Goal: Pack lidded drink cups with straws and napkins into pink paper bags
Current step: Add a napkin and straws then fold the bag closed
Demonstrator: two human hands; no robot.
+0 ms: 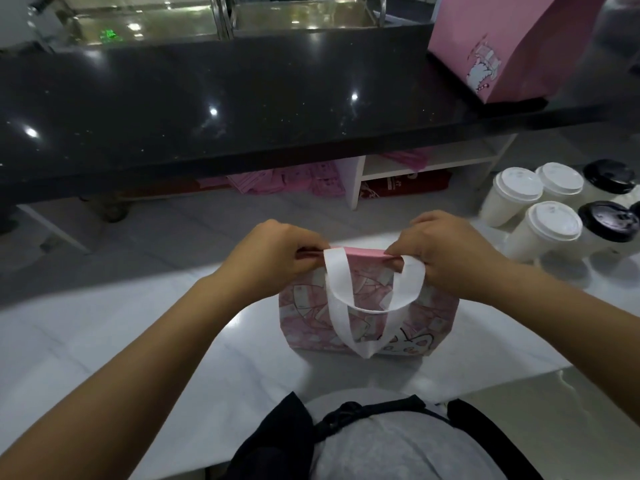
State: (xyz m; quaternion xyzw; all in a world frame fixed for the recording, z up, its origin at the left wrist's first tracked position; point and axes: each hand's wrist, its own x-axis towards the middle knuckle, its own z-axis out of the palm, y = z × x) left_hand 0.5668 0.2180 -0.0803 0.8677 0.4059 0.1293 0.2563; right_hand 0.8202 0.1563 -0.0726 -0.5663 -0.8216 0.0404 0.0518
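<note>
Your left hand (277, 254) and right hand (446, 251) pinch the pink paper bag (304, 317) at its top; it likely creases easily, so carry it by the white handle (337, 306).

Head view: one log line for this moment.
pink bag: upright, top closed | left hand: pinches its top | right hand: pinches its top | lidded cups: outside bag, right

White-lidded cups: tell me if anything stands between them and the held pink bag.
Nothing lies on the white counter between the white-lidded cups and the pink bag. But the left hand and right hand pinch the bag's top edge together, so its mouth looks closed.
</note>
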